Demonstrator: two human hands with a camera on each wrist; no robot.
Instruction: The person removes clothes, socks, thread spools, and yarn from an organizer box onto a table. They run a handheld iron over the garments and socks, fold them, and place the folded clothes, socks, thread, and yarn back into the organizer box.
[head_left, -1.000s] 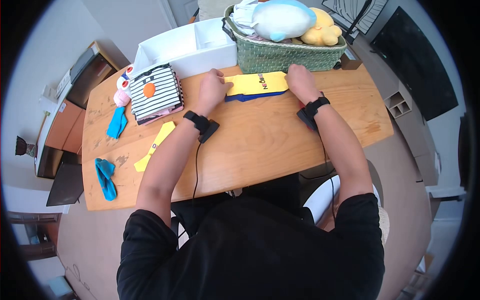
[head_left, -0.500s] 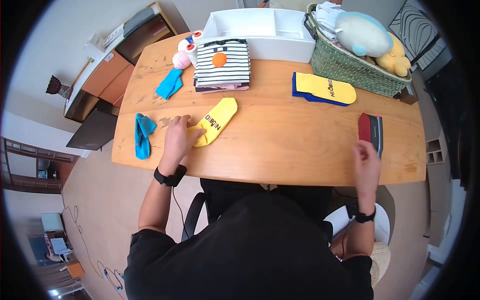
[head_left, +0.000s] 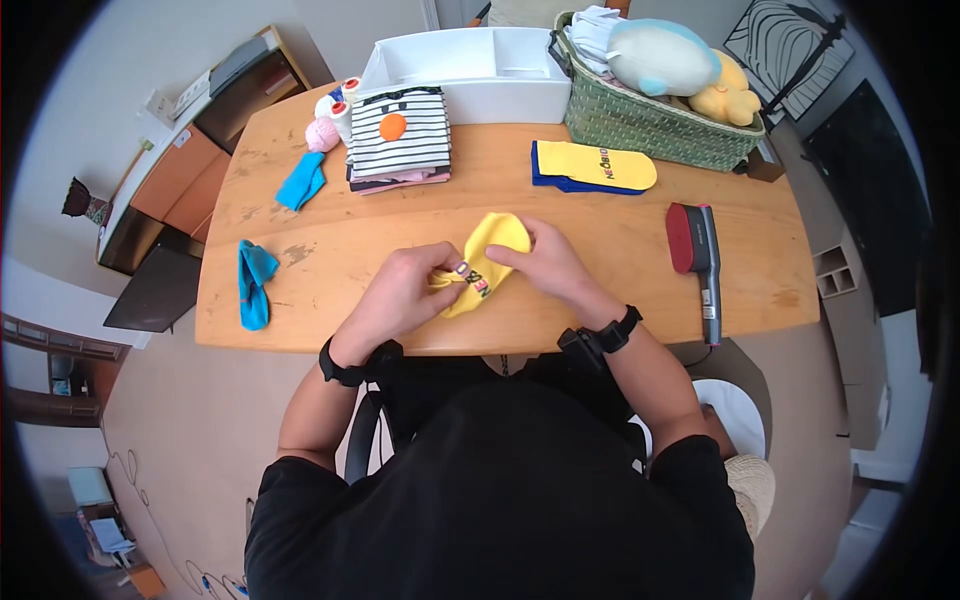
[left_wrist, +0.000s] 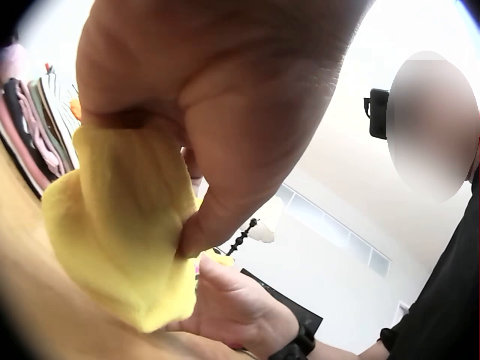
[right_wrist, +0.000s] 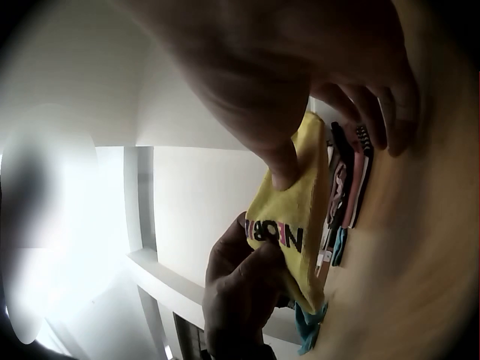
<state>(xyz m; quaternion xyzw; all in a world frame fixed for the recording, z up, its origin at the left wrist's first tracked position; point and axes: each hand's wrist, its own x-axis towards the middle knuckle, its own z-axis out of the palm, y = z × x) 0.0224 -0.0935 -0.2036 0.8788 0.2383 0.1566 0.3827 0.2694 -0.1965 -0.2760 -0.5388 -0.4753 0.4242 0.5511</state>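
A yellow sock [head_left: 494,238] with dark lettering is up between my two hands, over the table's front middle. Its cuff side is pinched by my left hand [head_left: 400,288], fingers and thumb bunching the fabric. At the toe end my right hand [head_left: 552,262] grips it, thumb on the near face and fingers behind. The left wrist view has the sock [left_wrist: 124,232] hanging under the left thumb and fingers. In the right wrist view the lettering on the sock [right_wrist: 279,234] lies between the two thumbs.
Farther back lie stacked yellow and blue socks [head_left: 600,166]. Two teal socks [head_left: 254,285] lie at left, near folded clothes [head_left: 400,150]. A white divided bin [head_left: 510,100] and a green basket [head_left: 650,135] line the back. A red and grey corded handheld device [head_left: 706,250] lies at right.
Both hands left the stacked socks; the left took the loose yellow sock at left and brought it to the middle. The right hand went by the handheld device, then joined on the sock.
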